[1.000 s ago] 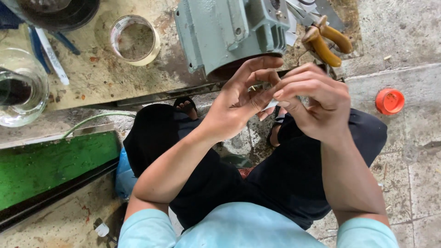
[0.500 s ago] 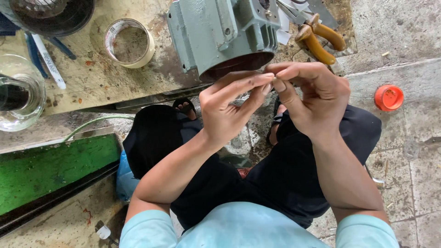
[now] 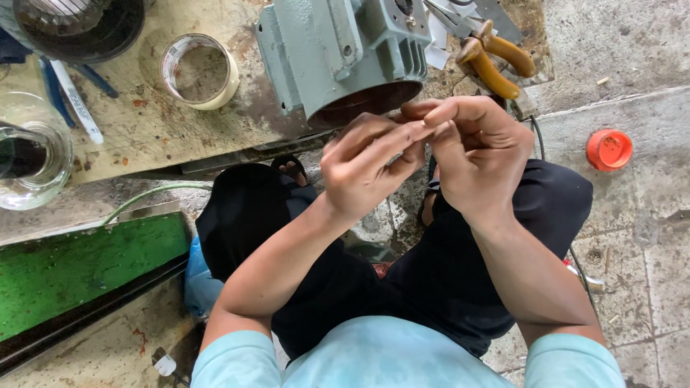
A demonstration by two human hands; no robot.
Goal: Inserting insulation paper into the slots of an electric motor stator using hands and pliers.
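Note:
My left hand [image 3: 366,169] and my right hand [image 3: 478,154] meet fingertip to fingertip just below the open mouth of a grey-green motor housing [image 3: 338,57]. The fingers of both hands are pinched together around something small and pale that they almost wholly hide. The housing lies on a stained wooden board [image 3: 144,126] with its round opening facing me. I am squatting, with my knees in dark trousers under my forearms.
Pliers with orange-brown handles [image 3: 496,61] lie right of the housing. A tape roll [image 3: 200,70], a glass jar [image 3: 29,154], a dark bowl [image 3: 79,21] and a white pen [image 3: 75,100] sit on the left. A red cap [image 3: 609,149] lies on the concrete, and a green board [image 3: 79,269] at lower left.
Both hands have risen together toward the housing's mouth, and the fingertips have drawn closer into a tighter pinch. The view has shifted slightly.

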